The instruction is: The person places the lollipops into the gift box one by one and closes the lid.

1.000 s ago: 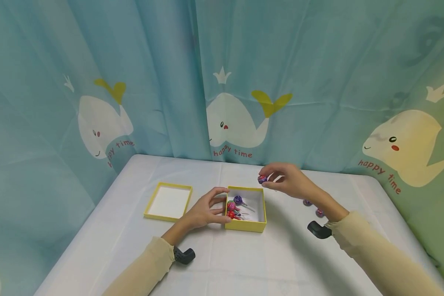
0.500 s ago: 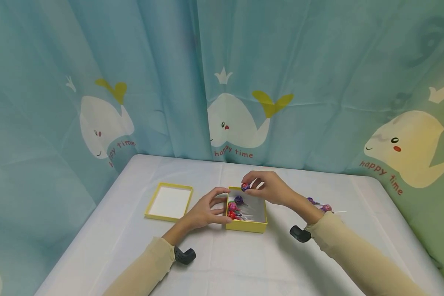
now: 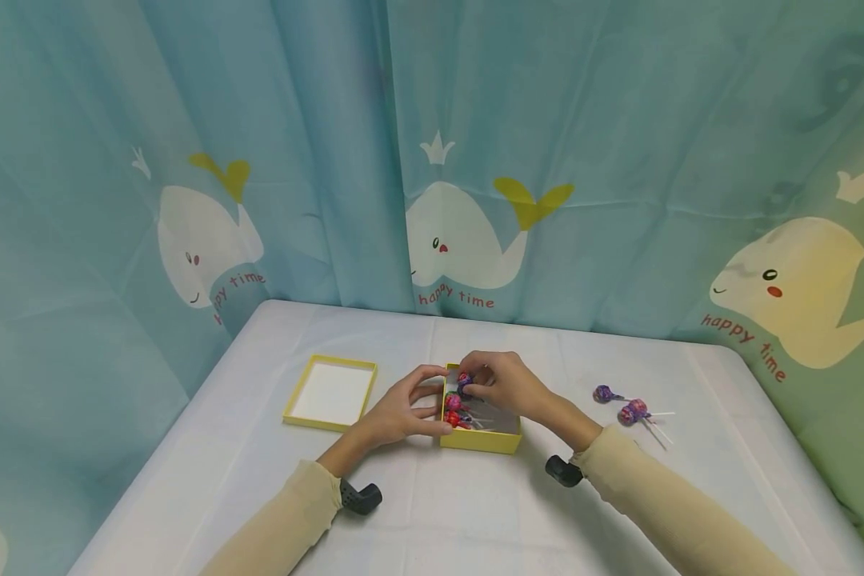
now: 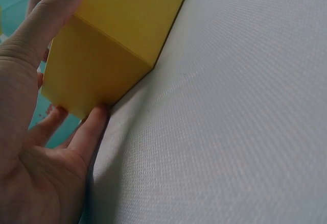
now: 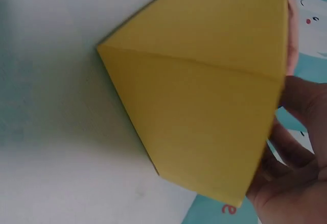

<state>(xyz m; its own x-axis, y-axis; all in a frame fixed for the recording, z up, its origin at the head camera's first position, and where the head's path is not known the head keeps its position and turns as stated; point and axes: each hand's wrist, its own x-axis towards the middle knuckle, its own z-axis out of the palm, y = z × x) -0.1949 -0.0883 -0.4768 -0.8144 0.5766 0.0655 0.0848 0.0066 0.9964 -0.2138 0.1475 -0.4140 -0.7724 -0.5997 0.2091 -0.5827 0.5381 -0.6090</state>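
Note:
A yellow box (image 3: 481, 442) with a white inside stands open-topped at the middle of the table. Along its left side the left hand (image 3: 392, 412) holds it, thumb at the front corner and fingers spread toward the back. The right hand (image 3: 510, 390) reaches into the box over its back right part, pinching a purple and red lollipop (image 3: 464, 379) by the head. Red and pink lollipops (image 3: 452, 402) lie at the box's left side, sticks pointing right. In the right wrist view, the box wall (image 5: 189, 112) hides the lollipop and the fingertips.
The yellow-rimmed lid (image 3: 330, 392) lies left of the box, white inside up. Right of the right hand, several purple and pink lollipops (image 3: 632, 412) lie on the white tablecloth (image 3: 461, 512). A teal curtain (image 3: 331, 160) with whales hangs behind the table.
The right hand has carried the lollipop left and down, from behind the box's back right corner into the box. The left hand has stayed at the box.

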